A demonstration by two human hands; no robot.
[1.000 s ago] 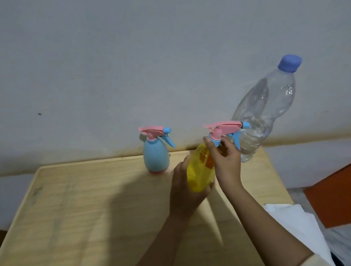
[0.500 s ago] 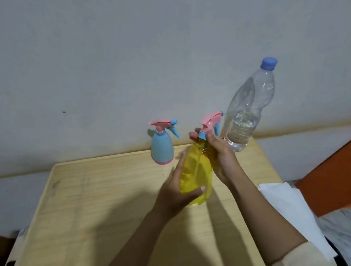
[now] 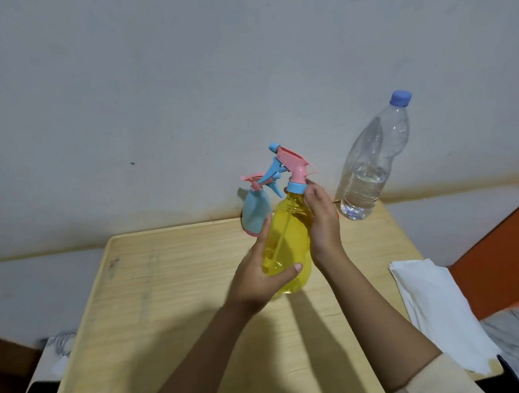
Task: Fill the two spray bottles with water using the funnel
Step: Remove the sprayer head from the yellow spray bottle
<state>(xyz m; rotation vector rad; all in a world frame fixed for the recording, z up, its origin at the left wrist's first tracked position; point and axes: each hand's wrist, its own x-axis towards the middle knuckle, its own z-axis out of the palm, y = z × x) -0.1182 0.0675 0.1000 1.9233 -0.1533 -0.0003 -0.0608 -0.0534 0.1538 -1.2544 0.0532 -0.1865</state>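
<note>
- The left hand point(image 3: 257, 275) gripped the lower body of the yellow spray bottle point(image 3: 289, 249), with the thumb across its near face.
- The right hand point(image 3: 322, 220) curled its fingers at that bottle's neck, just under the pink spray head point(image 3: 292, 164).
- The bottle was over the middle of the table point(image 3: 167, 293); I could not tell whether its base touched the wood.
- The blue spray bottle point(image 3: 254, 211) stood just behind it, at the far edge.
- 1 capped water bottle point(image 3: 369, 171), partly filled, stood at the far right corner.
- White paper point(image 3: 435, 307) lay over the right edge.
</note>
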